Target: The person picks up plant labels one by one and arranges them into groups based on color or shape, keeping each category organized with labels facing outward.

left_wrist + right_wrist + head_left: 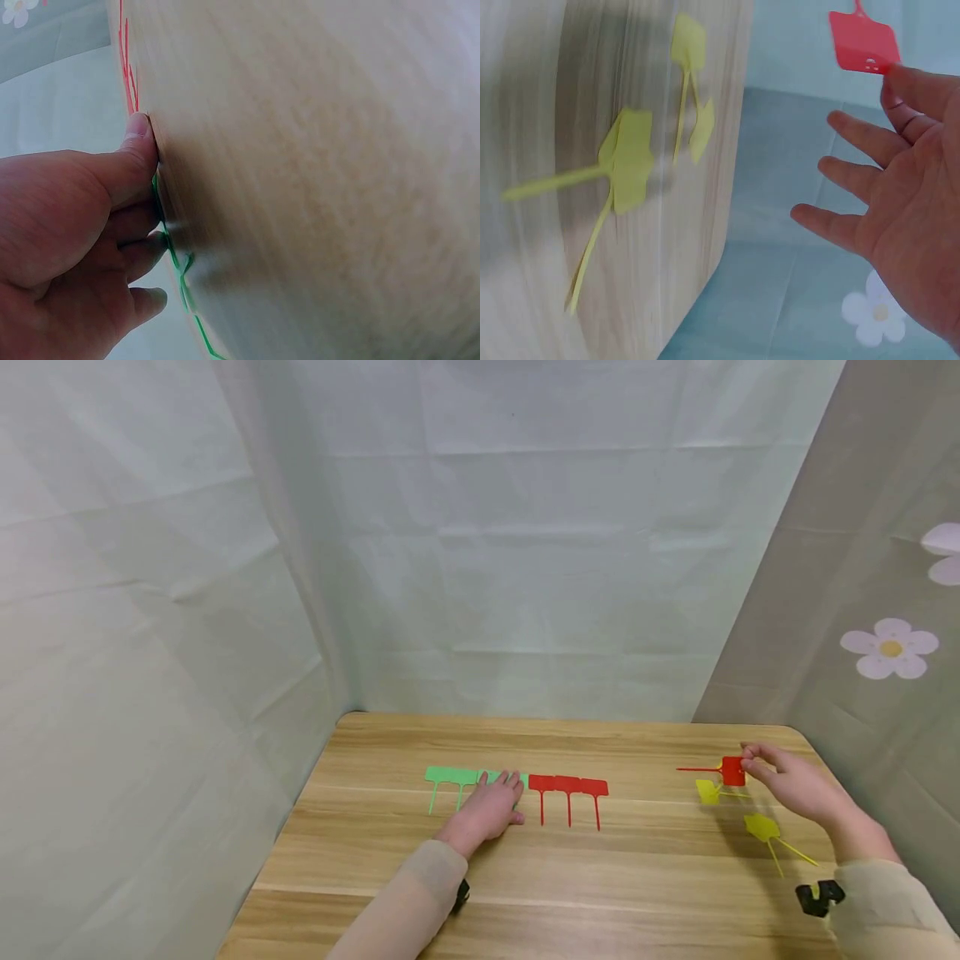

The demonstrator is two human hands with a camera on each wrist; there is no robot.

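Observation:
A row of flat plastic tags with thin stems lies on the table: green tags [451,775] on the left, three red tags [567,784] joining them on the right, stems toward me. My left hand [489,812] rests on the right part of the green tags with its fingers spread, hiding some of them. Off to the right, my right hand [806,787] pinches one red tag [864,43] by its edge between thumb and index finger. That tag is held above the table, stem pointing left; the other fingers are extended. Below it lie yellow tags [762,827], some overlapping.
The wooden table [600,893] has its back edge against a pale hanging cloth [525,568]. More cloth [892,735], printed with flowers, hangs close by on the right. Black devices [819,897] are worn at the wrists.

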